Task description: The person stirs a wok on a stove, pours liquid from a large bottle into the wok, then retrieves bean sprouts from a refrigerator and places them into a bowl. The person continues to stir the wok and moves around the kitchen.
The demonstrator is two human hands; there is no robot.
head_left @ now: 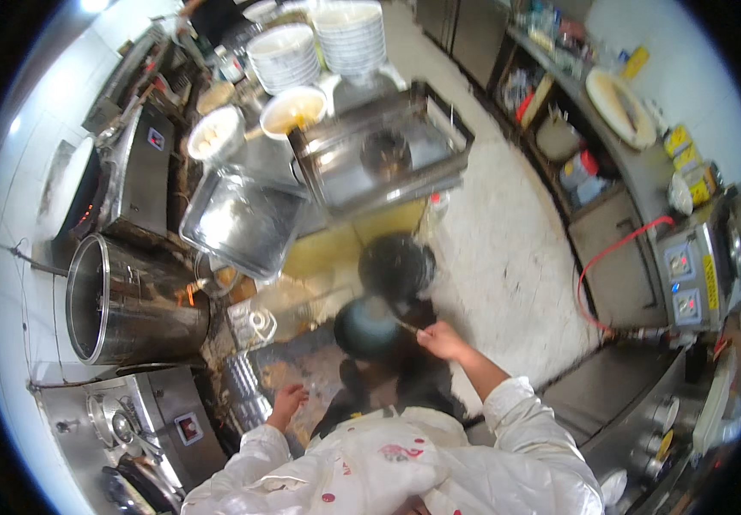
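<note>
Right hand (442, 341) is clamped on the handle of a dark pan (365, 330), near a black container (394, 266). Left hand (288, 402) hangs well apart, fingers loose.

Pot (149, 300) L of pan (366, 328) — trays (246, 223) btwn pan & bowl stacks (283, 58).

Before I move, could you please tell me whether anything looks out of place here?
The shiny tray sits askew, turned at an angle to the large rectangular pan beside it. A red hose or cord also loops loosely before the right-hand cabinet.
</note>
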